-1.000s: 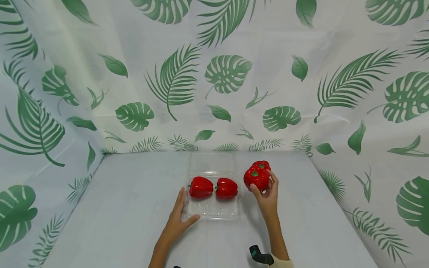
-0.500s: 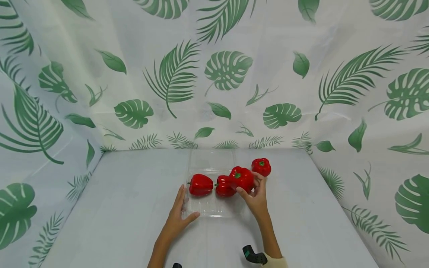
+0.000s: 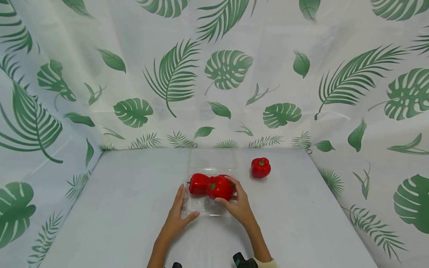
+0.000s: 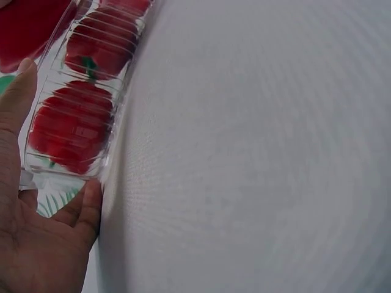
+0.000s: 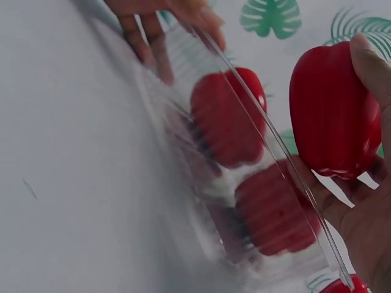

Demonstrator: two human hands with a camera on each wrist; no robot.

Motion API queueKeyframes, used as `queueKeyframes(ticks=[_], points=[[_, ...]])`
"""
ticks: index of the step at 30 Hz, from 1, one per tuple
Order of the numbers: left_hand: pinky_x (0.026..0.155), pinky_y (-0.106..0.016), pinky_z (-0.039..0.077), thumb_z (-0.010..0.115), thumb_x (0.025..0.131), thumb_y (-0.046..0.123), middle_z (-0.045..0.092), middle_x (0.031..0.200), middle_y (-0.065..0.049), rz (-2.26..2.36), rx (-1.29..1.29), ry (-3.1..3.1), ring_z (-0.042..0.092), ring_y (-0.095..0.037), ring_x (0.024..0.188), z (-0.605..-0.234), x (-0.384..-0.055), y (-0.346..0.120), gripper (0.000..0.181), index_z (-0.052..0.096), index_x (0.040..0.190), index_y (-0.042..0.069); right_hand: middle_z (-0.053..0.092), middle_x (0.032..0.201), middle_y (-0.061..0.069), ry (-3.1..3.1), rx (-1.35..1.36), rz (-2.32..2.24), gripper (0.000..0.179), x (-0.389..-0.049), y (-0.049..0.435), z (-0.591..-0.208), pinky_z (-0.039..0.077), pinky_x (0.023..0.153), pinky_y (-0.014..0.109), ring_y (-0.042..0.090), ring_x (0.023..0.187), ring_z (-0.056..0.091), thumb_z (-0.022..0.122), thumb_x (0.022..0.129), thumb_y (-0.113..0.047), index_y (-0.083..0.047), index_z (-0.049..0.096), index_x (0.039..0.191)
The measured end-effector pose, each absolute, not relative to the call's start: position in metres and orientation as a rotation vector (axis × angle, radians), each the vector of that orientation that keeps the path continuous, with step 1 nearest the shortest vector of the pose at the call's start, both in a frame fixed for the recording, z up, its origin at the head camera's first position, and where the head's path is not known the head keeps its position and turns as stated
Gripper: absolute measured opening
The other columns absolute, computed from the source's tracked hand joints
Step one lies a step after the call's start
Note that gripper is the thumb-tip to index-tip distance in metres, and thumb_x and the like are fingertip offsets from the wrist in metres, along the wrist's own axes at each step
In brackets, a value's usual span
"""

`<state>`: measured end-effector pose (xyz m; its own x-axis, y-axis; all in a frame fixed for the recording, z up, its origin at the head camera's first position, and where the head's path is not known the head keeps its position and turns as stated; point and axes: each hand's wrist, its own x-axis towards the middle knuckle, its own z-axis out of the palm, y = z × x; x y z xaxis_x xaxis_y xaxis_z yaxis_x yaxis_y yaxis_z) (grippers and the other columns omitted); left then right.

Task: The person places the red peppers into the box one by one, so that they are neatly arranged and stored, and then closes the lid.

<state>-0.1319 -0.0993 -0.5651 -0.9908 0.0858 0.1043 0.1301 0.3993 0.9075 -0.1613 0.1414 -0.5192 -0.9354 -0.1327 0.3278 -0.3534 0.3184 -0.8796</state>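
Note:
A clear plastic clamshell box [image 3: 204, 209] lies opened on the table. Inside, a red bell pepper [image 3: 197, 185] occupies the left part. A second bell pepper [image 5: 275, 207] lies beside it, mostly hidden in the head view. My right hand [image 3: 242, 209] grips another red bell pepper [image 5: 330, 110] between thumb and fingers, above the box's rim in the right wrist view. My left hand [image 3: 177, 216] touches the box's left side, fingers straight along the wall and thumb spread toward the front corner [image 4: 36, 174].
One more red bell pepper [image 3: 260, 168] stands on the white table [image 3: 295, 208], right of the box. The transparent lid [image 3: 212, 159] is folded back toward the leaf-patterned curtain [image 3: 234, 123] behind the table.
My right hand has carried its bell pepper leftward, from beside the box to over the peppers inside. My left hand has stayed at the box's side.

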Motion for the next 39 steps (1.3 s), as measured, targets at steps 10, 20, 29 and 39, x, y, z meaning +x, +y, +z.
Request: queueKeyframes(ticks=[10,20,29,39], points=[[0.105,-0.052,0.044,0.079,0.079,0.036,0.015,0.165,0.001,-1.676,-0.213,-2.570,0.036,-0.037,0.143,-0.564,-0.132,-0.099,0.100,0.019,0.157,0.019,0.052,0.143,0.002,-2.534,0.522,1.517,0.080,-0.155,0.117,-0.523,0.053,0.100,0.045,0.026,0.130,0.052,0.083,0.075,-0.040,-0.018,0.045,0.141],[0.104,-0.053,0.043,0.077,0.081,0.038,0.017,0.165,-0.008,-1.644,-0.287,-2.540,0.033,-0.041,0.143,-0.569,-0.134,-0.102,0.098,0.021,0.156,0.012,0.054,0.136,0.000,-2.573,0.610,1.414,0.077,-0.154,0.100,-0.524,0.052,0.102,0.044,0.020,0.128,0.053,0.084,0.074,-0.041,-0.016,0.048,0.137],[0.106,-0.053,0.040,0.077,0.080,0.037,0.018,0.164,-0.008,-1.655,-0.290,-2.525,0.027,-0.039,0.146,-0.571,-0.134,-0.103,0.097,0.023,0.156,0.012,0.058,0.132,0.001,-2.633,0.621,1.313,0.077,-0.153,0.095,-0.527,0.053,0.100,0.043,0.020,0.124,0.056,0.082,0.073,-0.048,-0.016,0.049,0.136],[0.110,-0.051,0.035,0.078,0.080,0.036,0.018,0.164,-0.008,-1.613,-0.300,-2.538,0.024,-0.037,0.148,-0.572,-0.135,-0.104,0.097,0.023,0.156,0.012,0.057,0.127,0.005,-2.737,0.618,1.220,0.076,-0.157,0.094,-0.526,0.054,0.099,0.046,0.024,0.121,0.057,0.081,0.075,-0.049,-0.016,0.049,0.136]])
